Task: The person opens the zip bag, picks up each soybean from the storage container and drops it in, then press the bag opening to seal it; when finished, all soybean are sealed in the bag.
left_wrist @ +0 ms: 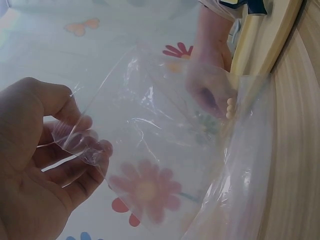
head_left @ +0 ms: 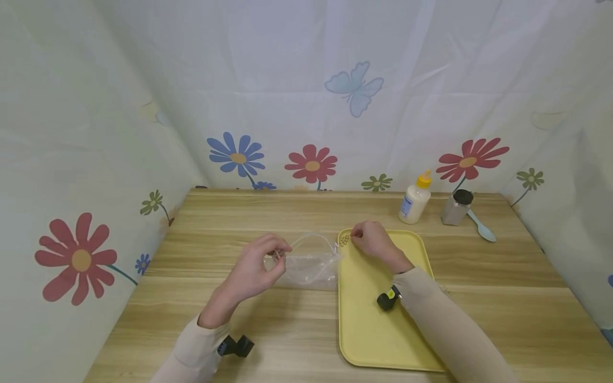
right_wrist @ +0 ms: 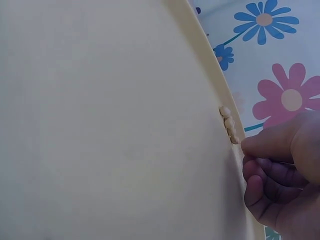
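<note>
My left hand [head_left: 258, 266] pinches the edge of a clear plastic bag [head_left: 308, 268] between its thumb and fingers. In the left wrist view the bag [left_wrist: 145, 130] hangs spread out from the fingertips, its lower part on the table. Several small beige beans [head_left: 344, 241] lie in the far left corner of a yellow tray [head_left: 369, 330]. Beside them, my right hand [head_left: 375, 242] has its fingers curled, with the tips close to the beans. In the right wrist view the thumb is right by the nearest of the beans [right_wrist: 228, 125]; whether one is between the fingertips is hidden.
Behind the tray stands a pale bottle [head_left: 414, 205] with a yellow top. To its right are a clear jar [head_left: 452, 210] with a black lid and a light blue spoon [head_left: 483, 230]. A flower-printed curtain [head_left: 268, 96] closes off the back of the wooden table [head_left: 292, 335].
</note>
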Demonstrator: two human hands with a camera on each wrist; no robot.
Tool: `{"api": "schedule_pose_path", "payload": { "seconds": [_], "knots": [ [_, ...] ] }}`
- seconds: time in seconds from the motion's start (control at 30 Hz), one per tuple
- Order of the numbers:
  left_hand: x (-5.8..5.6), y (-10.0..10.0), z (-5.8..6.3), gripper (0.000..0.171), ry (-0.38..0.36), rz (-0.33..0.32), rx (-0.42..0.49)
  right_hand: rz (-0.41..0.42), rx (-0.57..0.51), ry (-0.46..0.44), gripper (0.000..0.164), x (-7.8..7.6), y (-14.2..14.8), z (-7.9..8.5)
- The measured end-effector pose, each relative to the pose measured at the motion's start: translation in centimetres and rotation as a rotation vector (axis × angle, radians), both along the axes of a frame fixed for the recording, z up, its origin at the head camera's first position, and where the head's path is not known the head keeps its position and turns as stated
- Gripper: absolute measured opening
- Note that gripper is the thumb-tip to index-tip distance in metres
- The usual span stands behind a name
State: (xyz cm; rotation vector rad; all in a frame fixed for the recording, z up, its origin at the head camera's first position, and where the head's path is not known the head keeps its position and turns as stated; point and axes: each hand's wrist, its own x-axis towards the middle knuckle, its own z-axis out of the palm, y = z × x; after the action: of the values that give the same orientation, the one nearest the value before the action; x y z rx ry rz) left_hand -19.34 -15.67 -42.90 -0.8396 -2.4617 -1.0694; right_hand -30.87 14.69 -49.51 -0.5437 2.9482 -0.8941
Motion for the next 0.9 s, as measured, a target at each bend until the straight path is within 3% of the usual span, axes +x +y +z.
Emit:
{"api": "schedule_pose_path", "payload": {
  "seconds": [0.9],
  "knots": [
    [0.1,0.0,0.3,0.019,0.0,-0.003,-0.002,-0.044,-0.085,0.042,0.014,1.9,-0.3,2.1]
  ]
}}
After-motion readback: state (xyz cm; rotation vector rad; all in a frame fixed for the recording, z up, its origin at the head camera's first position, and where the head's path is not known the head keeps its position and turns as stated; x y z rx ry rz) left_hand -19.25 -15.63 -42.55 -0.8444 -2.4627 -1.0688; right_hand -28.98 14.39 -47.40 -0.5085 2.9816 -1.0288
